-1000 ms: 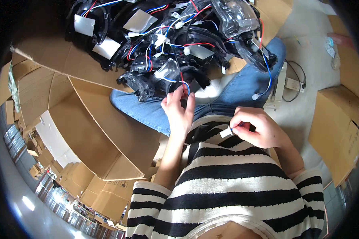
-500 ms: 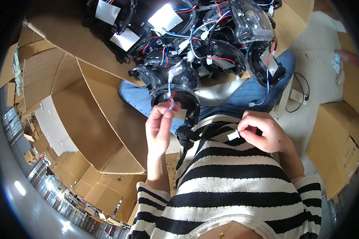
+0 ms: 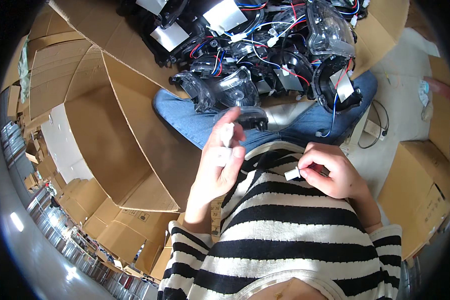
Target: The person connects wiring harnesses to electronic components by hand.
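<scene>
My left hand is raised over my lap, its fingers curled around a small white piece, blurred, perhaps a connector. More white shows lower in the palm. Behind the fingertips a black lamp housing with a clear lens lies at my lap, partly covered by the hand. At my belly, my right hand pinches a small white plug connector between thumb and fingers; any wire on it is mostly hidden. Beyond the hands lie several clear-lensed vehicle lamps with red, blue and white wires.
The lamp pile rests on a cardboard sheet over my crossed legs. A big open carton stands at left, with more boxes behind it. Another carton is at right, beside a black cable on the floor.
My left hand has moved a little right and turned, its fingers less tightly pinched. The wire it pinched is out of sight, and the lamp below lies differently. My right hand stays almost still.
</scene>
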`<state>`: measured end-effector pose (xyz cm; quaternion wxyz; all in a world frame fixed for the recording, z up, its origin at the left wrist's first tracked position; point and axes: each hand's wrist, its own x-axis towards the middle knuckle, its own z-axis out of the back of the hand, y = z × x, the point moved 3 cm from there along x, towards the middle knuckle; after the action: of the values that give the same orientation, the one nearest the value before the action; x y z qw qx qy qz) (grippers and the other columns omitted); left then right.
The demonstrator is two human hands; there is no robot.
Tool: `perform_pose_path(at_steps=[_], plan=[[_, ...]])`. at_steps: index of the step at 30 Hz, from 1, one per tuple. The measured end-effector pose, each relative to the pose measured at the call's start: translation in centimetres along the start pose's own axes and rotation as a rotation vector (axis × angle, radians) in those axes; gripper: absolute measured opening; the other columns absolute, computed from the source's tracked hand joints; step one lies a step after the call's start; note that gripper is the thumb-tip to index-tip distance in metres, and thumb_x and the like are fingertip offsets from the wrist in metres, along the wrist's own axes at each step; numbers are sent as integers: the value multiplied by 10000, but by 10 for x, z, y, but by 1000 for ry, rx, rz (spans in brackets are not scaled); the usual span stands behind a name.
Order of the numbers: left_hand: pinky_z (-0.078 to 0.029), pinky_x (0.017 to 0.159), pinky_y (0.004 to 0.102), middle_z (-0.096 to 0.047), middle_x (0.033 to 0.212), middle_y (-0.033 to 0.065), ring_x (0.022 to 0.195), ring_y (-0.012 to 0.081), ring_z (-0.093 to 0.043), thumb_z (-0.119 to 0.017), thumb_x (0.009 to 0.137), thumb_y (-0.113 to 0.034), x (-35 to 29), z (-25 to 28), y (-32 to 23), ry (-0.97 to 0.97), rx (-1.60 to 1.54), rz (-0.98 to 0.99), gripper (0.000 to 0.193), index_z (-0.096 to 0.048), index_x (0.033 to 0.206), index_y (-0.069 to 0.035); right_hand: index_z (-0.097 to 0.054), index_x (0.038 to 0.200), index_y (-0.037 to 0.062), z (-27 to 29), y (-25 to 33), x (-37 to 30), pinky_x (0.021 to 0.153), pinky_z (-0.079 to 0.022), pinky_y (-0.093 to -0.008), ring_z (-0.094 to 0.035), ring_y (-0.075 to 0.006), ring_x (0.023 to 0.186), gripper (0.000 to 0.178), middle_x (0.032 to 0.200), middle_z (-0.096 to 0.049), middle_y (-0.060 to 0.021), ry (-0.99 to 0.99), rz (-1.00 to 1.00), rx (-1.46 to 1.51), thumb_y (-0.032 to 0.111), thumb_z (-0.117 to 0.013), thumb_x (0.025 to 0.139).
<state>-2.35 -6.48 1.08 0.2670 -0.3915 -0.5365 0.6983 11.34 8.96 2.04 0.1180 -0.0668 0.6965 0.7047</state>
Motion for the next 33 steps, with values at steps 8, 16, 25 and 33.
perform_pose_path(at_steps=[8,16,25,33], plan=[[-462,656,269,-605,860,135,754,195,-599,-564,754,-24,8,-24,6,320,-299,-87,235,-555,982,32,-505,701,9,13,5,-12,463,-320,-222,-423,-102,511,81,646,-488,-47,-188,-63,20,-55,-511,652],[-369,450,244,-569,622,73,458,158,-437,-623,744,-113,30,-45,11,747,-353,-266,147,-593,738,31,-523,708,24,46,10,-67,491,-304,-245,-413,-125,543,105,643,-489,-45,-392,126,147,123,-555,710],[-376,513,230,-460,600,16,522,108,-409,-423,867,-219,32,-56,0,557,-359,52,270,-574,848,4,-501,695,44,81,37,-91,507,-273,-257,-394,-132,556,117,651,-472,-22,-682,282,-250,149,-520,743],[-347,391,293,-553,536,125,420,196,-474,-490,807,-206,26,-44,2,670,-530,-133,330,-579,607,42,-540,736,24,21,15,-7,480,-328,-220,-429,-101,540,40,646,-482,-24,-109,-64,38,8,-545,699]])
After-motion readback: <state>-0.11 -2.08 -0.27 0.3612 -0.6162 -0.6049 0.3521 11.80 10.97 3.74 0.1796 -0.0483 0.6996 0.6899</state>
